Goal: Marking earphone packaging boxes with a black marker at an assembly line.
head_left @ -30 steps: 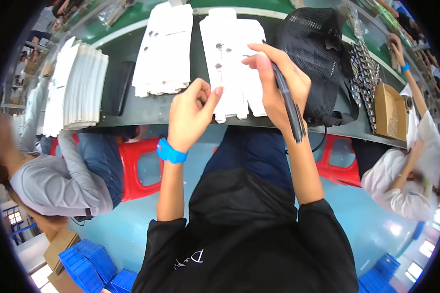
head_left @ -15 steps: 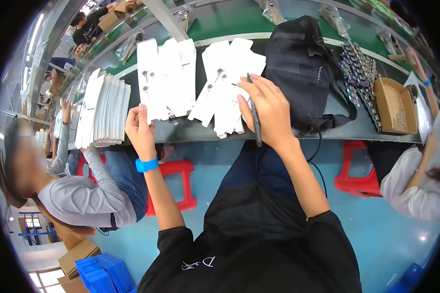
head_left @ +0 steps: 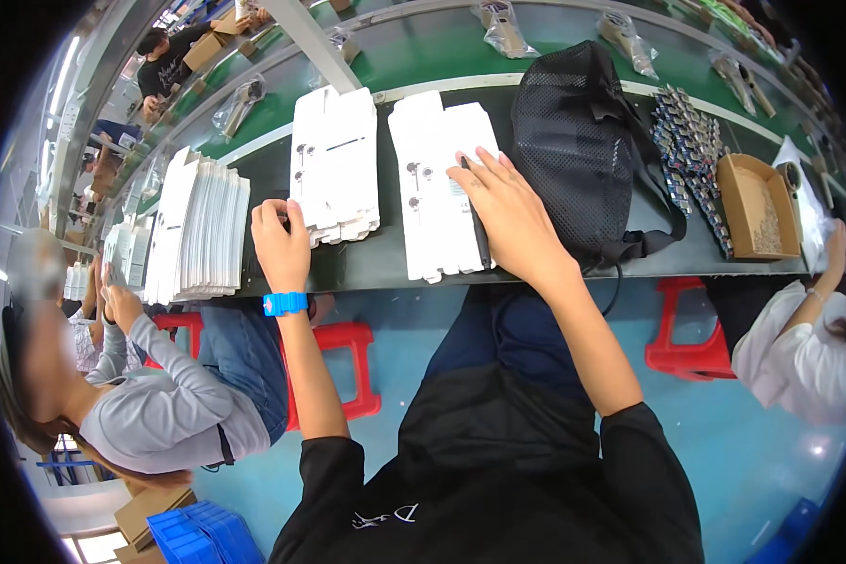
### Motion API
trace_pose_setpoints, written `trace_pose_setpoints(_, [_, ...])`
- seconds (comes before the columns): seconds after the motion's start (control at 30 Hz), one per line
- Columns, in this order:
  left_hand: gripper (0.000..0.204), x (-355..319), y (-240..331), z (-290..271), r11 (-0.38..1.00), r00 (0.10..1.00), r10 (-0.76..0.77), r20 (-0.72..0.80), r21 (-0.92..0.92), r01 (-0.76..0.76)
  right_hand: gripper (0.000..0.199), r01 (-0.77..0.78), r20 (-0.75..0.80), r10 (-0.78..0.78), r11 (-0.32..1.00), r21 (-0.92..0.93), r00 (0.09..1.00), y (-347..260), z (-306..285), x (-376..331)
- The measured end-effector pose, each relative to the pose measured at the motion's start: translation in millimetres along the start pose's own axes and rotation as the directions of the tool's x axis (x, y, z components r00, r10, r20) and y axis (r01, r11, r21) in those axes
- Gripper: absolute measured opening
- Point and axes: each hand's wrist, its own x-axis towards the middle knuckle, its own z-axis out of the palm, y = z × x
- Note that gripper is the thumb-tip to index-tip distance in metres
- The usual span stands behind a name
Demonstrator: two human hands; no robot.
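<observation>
My right hand (head_left: 520, 224) lies over the right edge of a stack of flat white cartons (head_left: 432, 141) printed with small dark pictures. A black pen (head_left: 481, 235) is held in it, pointing back toward me along the stack's edge. To the left, a second stack of the same flat white cartons (head_left: 343, 164) lies on the table. My left hand (head_left: 282, 249), with a blue wristband, is beside that stack's near left corner. Its fingers are half curled, the thumb apart from them, and I see nothing in it.
A black mesh bag (head_left: 569, 141) stands right of the stacks. Farther right are small metallic parts (head_left: 691, 141) and a cardboard tray (head_left: 747, 202) of tiny pieces. A long row of white cartons (head_left: 207, 230) stands at left. Co-workers sit on both sides; bagged items lie on the green conveyor (head_left: 423, 56).
The fanned-out cartons on the right now lie in a squarer stack. The carton my left hand held is now out of it, and the left stack looks neater. My right hand has moved slightly down.
</observation>
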Motion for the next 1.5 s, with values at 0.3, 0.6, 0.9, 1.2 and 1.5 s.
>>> trace_pose_setpoints(0.3, [0.057,22.2,31.8,16.0,1.000,0.980,0.005,0.198,-0.031,0.001,0.035,-0.069,-0.088,0.073,0.997,0.045,0.993,-7.0,8.2,3.3])
trace_pose_setpoints(0.6, [0.029,0.3,65.8,-4.8,0.954,0.946,0.275,-0.174,-0.072,-0.290,0.034,-0.132,-0.058,0.132,0.991,0.012,0.990,-8.8,3.1,2.0])
trace_pose_setpoints(0.9, [0.018,-76.1,105.9,6.9,0.804,0.922,0.014,0.387,-0.552,0.220,0.036,-0.049,-0.002,0.049,0.997,0.057,0.999,-2.2,-3.9,8.2])
trace_pose_setpoints(1.2, [0.020,-61.7,105.3,30.5,0.837,0.898,0.009,0.440,-0.495,0.234,0.039,-0.084,-0.046,0.088,0.994,0.071,0.995,-7.4,1.1,4.1])
trace_pose_setpoints(1.5, [0.021,-61.4,100.6,36.0,0.776,0.875,-0.018,0.483,-0.545,0.317,0.023,-0.327,0.259,0.201,0.512,0.794,0.945,-14.0,-5.3,6.8])
